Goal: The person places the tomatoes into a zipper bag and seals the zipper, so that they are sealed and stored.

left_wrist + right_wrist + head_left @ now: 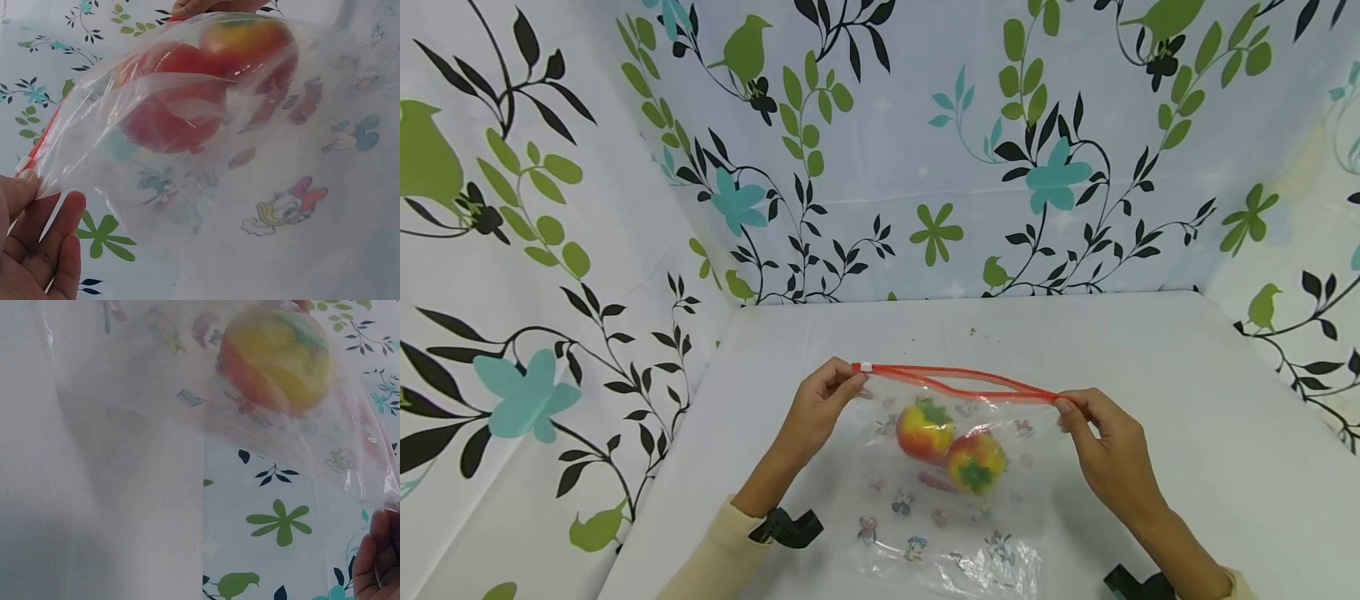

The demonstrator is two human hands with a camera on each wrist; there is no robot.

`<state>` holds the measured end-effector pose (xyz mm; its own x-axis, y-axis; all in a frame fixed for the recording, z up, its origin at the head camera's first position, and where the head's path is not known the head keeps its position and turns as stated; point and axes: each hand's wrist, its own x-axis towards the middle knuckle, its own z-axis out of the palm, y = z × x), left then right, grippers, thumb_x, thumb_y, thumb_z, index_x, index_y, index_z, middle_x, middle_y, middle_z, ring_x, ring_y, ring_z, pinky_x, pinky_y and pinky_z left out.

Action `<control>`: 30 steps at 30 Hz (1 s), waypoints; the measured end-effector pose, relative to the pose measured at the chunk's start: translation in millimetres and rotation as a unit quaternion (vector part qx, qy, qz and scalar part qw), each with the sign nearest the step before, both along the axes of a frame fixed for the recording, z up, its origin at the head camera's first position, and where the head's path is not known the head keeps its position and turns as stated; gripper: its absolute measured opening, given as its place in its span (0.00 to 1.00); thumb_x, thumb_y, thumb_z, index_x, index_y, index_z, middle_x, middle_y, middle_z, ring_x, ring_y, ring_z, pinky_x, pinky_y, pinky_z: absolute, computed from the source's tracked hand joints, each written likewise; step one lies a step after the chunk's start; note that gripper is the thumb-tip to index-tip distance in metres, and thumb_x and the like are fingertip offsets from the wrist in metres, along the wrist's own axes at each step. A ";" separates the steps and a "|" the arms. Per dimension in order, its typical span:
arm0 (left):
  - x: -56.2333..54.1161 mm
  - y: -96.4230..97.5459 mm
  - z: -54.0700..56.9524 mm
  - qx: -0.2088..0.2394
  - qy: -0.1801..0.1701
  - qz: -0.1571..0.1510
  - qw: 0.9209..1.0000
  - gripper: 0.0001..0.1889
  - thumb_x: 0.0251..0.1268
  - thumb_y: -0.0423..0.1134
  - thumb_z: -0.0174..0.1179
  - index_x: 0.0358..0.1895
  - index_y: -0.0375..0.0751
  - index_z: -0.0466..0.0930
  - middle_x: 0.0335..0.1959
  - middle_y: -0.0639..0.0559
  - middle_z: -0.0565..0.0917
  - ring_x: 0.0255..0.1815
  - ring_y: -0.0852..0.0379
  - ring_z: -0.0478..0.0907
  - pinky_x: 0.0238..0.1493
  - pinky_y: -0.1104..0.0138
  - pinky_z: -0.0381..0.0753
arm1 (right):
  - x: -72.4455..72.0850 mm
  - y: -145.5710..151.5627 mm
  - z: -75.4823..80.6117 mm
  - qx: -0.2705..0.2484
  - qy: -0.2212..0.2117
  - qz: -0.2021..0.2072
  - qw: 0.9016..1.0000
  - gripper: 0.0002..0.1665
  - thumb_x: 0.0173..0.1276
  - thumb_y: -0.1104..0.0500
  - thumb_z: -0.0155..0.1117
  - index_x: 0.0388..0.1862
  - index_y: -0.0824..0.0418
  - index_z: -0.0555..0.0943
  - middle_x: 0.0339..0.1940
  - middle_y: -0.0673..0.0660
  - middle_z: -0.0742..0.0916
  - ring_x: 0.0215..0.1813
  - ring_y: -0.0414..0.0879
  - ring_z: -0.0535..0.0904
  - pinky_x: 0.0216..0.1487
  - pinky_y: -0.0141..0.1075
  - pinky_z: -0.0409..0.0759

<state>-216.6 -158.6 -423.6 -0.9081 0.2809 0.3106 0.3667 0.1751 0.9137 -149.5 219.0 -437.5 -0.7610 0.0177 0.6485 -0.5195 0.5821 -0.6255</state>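
A clear zip bag [940, 533] with small cartoon prints is held up by the corners of its red zip edge [970, 372]. My left hand [822, 404] pinches the left corner, beside a white slider [867, 367]. At the right corner my right hand [1108, 446] pinches the same edge between thumb and fingers. The two red strips stand apart in the middle. Inside the bag are two red-and-yellow round fruits with green tops, one fruit [923, 429] at upper left and another fruit [976, 461] lower right. Through the film in the left wrist view the fruits [172, 119] look blurred.
Below the bag lies a white table [1247, 467]. A cloth [880, 167] printed with leaves, birds and flowers hangs behind and at both sides of it. Black straps sit on both wrists, the left strap [790, 528] near a pale sleeve.
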 end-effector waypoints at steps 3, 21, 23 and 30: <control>-0.2 -2.1 -1.0 0.005 -0.015 0.007 1.000 0.10 0.81 0.38 0.59 0.48 0.32 0.78 0.48 0.36 0.83 0.49 0.52 0.81 0.58 0.69 0.83 | -1.4 2.1 -0.5 -0.009 -0.001 -0.009 1.000 0.06 0.73 0.72 0.67 0.44 0.64 0.86 0.30 0.49 0.86 0.36 0.31 0.79 0.46 0.17 0.74; -5.0 -7.7 -12.6 -0.087 -0.009 0.044 0.995 0.09 0.81 0.45 0.60 0.52 0.44 0.81 0.37 0.49 0.84 0.45 0.42 0.82 0.46 0.63 0.81 | -24.8 12.8 -3.9 0.041 -0.072 0.006 0.997 0.06 0.80 0.62 0.63 0.49 0.61 0.85 0.31 0.46 0.84 0.35 0.38 0.79 0.42 0.19 0.75; -5.2 -8.6 -12.5 -0.110 0.004 0.052 0.993 0.09 0.81 0.45 0.60 0.54 0.47 0.82 0.36 0.52 0.85 0.45 0.47 0.83 0.44 0.65 0.81 | -26.8 13.5 -2.0 0.058 -0.084 0.004 0.995 0.08 0.81 0.59 0.62 0.50 0.60 0.86 0.32 0.46 0.86 0.35 0.38 0.81 0.42 0.20 0.77; -6.4 -9.9 -11.6 -0.155 0.039 0.058 0.985 0.07 0.81 0.47 0.60 0.53 0.53 0.83 0.37 0.58 0.89 0.44 0.41 0.86 0.35 0.64 0.75 | -33.7 18.5 5.9 0.101 -0.096 0.006 0.990 0.10 0.79 0.59 0.65 0.53 0.59 0.86 0.38 0.49 0.90 0.39 0.38 0.82 0.42 0.24 0.80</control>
